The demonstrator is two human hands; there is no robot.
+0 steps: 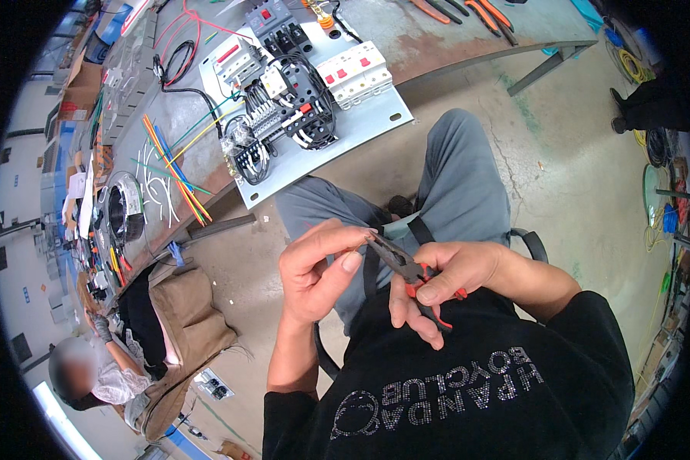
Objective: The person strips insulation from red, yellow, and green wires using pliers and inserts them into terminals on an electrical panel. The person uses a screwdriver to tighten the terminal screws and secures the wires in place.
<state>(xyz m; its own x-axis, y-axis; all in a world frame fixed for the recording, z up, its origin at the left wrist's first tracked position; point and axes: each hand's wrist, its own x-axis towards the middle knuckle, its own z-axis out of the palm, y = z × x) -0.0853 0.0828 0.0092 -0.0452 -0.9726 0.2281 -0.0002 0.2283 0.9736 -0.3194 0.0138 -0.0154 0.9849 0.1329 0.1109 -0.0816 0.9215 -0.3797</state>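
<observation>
Above my lap, my right hand (445, 280) is wrapped round a pair of needle-nose pliers (397, 261) with dark jaws and red-and-black handles. The jaws point up and to the left. At their tip is my left hand (314, 268), its index finger and thumb bent together in a pinch. Whatever lies between those fingertips is too small to make out. Beyond my knees, a metal mounting plate (345, 149) with wired electrical parts rests on the workbench, overhanging its near edge. White circuit breakers (356, 74) with red switches sit on its right side.
The metal workbench (429, 57) curves across the far side. Coloured wires or tubes (178, 172) and a black cable coil (123, 207) lie at left. Orange-handled tools (491, 15) lie at the back. A seated co-worker (119, 360) is lower left; another person's legs (640, 103) show at right.
</observation>
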